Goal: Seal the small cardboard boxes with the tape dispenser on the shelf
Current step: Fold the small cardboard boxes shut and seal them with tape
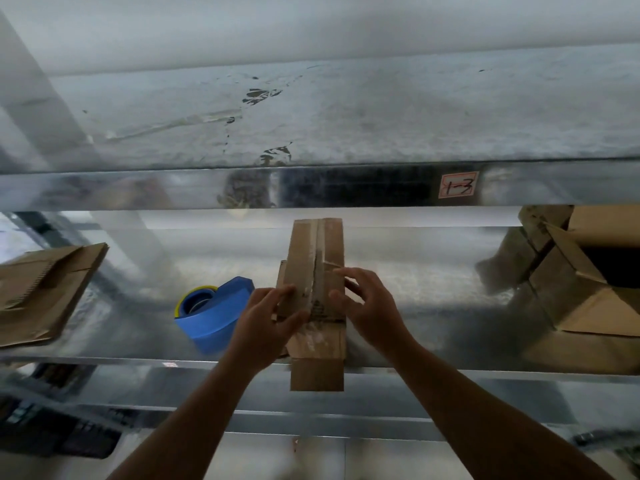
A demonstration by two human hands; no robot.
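A long, narrow small cardboard box point(317, 258) lies on the metal shelf point(433, 292), its near end sticking out over the front edge. Old tape runs along its top seam, where the two flaps meet. My left hand point(268, 323) presses on the left flap and side of the box. On the right flap rests my right hand point(367, 306), fingers spread. A blue tape dispenser point(214, 311) with a yellow-edged roll stands on the shelf just left of my left hand, not touched.
A flattened cardboard piece point(45, 292) lies at the shelf's left end. A large open cardboard box point(581, 292) stands at the right. An upper shelf beam with a label reading 1-3 point(459, 184) hangs overhead. Dark items sit on the lower shelf at left.
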